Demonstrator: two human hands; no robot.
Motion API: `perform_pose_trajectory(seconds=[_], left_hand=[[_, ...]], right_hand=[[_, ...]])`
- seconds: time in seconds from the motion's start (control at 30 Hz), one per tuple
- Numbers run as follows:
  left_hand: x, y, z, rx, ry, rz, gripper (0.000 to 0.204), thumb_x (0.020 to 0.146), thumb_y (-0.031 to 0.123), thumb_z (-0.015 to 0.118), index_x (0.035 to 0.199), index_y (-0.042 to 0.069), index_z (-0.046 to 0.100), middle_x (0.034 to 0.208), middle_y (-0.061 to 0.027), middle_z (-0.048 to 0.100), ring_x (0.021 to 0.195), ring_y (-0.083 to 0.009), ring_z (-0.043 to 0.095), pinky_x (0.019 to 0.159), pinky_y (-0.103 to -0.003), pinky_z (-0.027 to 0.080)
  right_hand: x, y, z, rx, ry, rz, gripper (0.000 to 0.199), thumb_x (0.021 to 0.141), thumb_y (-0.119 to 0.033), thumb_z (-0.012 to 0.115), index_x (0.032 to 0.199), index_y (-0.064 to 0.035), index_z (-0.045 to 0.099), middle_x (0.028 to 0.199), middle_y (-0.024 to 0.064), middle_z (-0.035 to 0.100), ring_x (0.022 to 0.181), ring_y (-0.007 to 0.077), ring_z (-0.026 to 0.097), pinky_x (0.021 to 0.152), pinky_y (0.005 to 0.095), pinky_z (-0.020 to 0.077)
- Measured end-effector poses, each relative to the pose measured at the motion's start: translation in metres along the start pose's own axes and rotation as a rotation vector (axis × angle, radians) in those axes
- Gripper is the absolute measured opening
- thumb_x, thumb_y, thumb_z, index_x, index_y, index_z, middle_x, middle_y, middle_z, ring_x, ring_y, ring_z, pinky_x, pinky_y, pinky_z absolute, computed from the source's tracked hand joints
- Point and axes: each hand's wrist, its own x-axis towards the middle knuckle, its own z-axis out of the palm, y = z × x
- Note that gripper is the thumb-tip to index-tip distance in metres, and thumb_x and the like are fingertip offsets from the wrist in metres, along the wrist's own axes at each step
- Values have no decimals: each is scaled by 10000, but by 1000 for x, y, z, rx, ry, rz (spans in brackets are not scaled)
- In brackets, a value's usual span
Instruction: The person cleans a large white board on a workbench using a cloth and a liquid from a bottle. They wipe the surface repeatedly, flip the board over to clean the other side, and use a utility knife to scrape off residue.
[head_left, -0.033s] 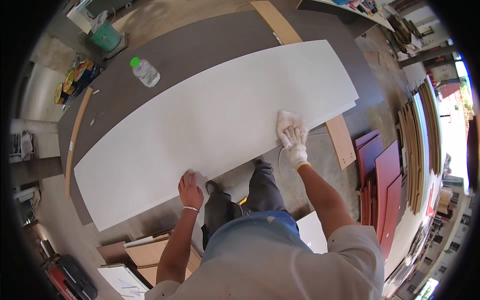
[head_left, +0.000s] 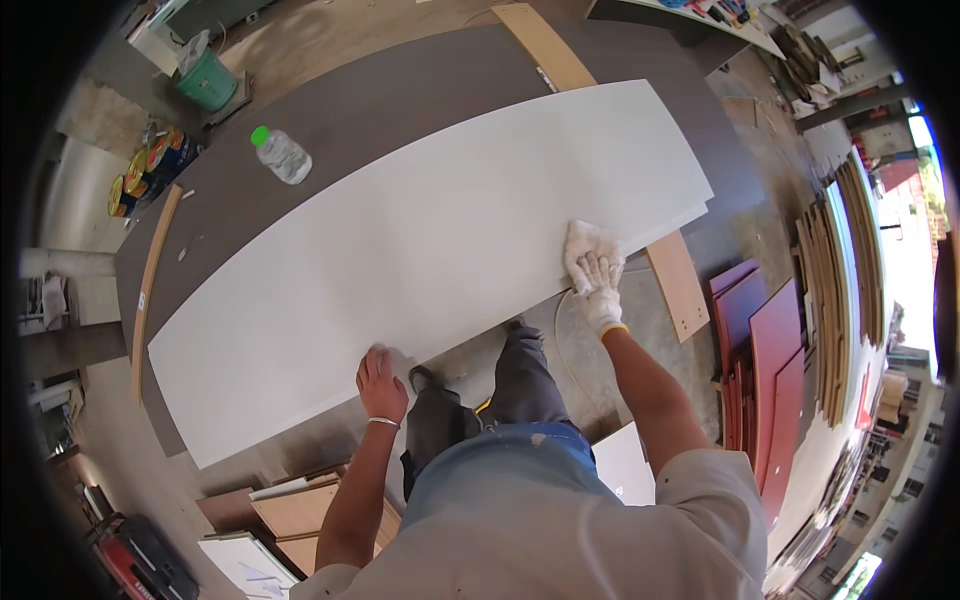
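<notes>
Both hands rest on the near edge of a long white laminate panel (head_left: 430, 240) that runs diagonally from the lower left to the upper right of the frame. Bare and wearing a thin wrist bracelet, the left hand (head_left: 381, 384) lies flat at the panel's lower edge near the centre bottom, fingers spread, gripping nothing. Right of centre, the right hand (head_left: 601, 290) wears a white work glove and presses a crumpled white cloth (head_left: 583, 244) onto the panel close to its near edge, fingers laid open over the cloth. Beneath the panel is a dark grey worktable (head_left: 400, 95), whose bare top shows along the upper left. On that bare part, in the upper left, lies a clear plastic bottle with a green cap (head_left: 281, 154). Farther up-left stands a green bucket (head_left: 207, 85). Red-brown boards (head_left: 775, 370) lean stacked at the right of the frame.
</notes>
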Motion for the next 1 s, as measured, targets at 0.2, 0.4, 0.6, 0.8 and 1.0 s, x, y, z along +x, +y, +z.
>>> perform_pose_trajectory(seconds=[0.2,0.4,0.6,0.8,1.0], left_hand=[[4,62,45,63,104,-493,678,795,106,719,1437,78,502,1540,-157,414,1386,-404,408,1141,-538,350],[13,51,84,-23,189,-912,642,819,239,723,1412,72,542,1419,-251,515,1347,-428,448,1105,-558,376],[35,105,72,-8,70,-845,512,824,223,708,1300,44,648,1367,-239,568,1288,-408,502,1088,-523,403],[39,145,64,132,-52,-380,521,858,158,661,1366,47,621,1511,-219,482,1415,-395,432,1151,-493,380],[51,128,43,225,-347,-329,515,899,149,603,1398,21,586,1553,-240,434,1447,-384,414,1192,-487,343]], right_hand=[[23,175,-18,362,-127,614,540,974,-304,541,1498,-179,514,1494,136,547,1344,316,538,1137,468,373],[25,240,-56,1795,850,1164,518,971,-201,526,1479,-100,525,1393,96,598,1253,279,591,1018,416,496],[27,227,-69,1461,633,982,540,969,-162,545,1505,-104,508,1436,102,579,1349,302,533,1121,435,437],[28,95,-28,355,172,-122,418,921,-208,596,1335,-182,649,1516,89,532,1434,305,451,1263,536,149],[15,-10,-16,684,186,-502,381,824,-286,672,1193,-197,709,1402,-1,623,1420,252,471,1221,541,256]])
